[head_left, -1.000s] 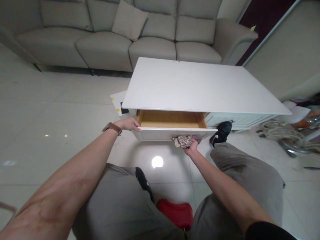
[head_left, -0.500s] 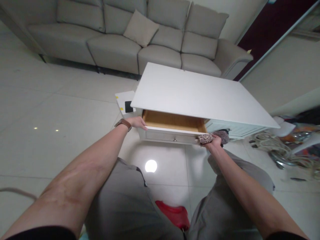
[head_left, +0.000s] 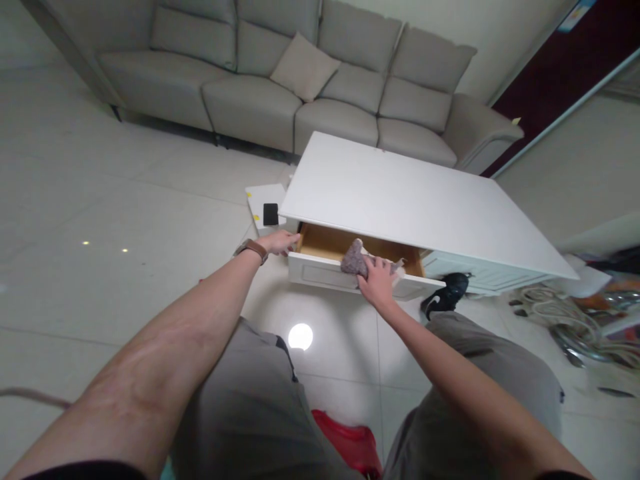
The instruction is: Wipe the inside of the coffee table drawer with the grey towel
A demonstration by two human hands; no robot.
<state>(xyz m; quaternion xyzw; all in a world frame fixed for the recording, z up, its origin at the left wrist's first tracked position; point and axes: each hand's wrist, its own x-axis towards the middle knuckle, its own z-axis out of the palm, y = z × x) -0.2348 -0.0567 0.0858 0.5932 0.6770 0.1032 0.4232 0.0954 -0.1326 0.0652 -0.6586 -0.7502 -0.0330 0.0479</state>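
Observation:
The drawer (head_left: 320, 272) of a white coffee table (head_left: 410, 187) is pulled out, its wooden inside showing. My left hand (head_left: 281, 243) grips the drawer's left side by the front corner, fingers closed on the edge. A patterned brown-grey cloth (head_left: 354, 259) is bunched in my right hand (head_left: 379, 280). That hand presses it over the top edge of the drawer front, near the middle, and the cloth covers the knob. Part of the cloth lies hidden beneath my fingers.
Behind the table stands a grey sofa (head_left: 250, 100) with a cushion (head_left: 305, 67). A black phone-like object (head_left: 271, 214) lies on a white box (head_left: 255, 197) at the left. Coiled hoses (head_left: 545, 303) and clutter fill the right side. A red object (head_left: 350, 440) sits between my legs.
My right hand has moved the cloth left, from the drawer front's right end to its middle. My left hand has shifted from the front corner slightly back along the drawer's side.

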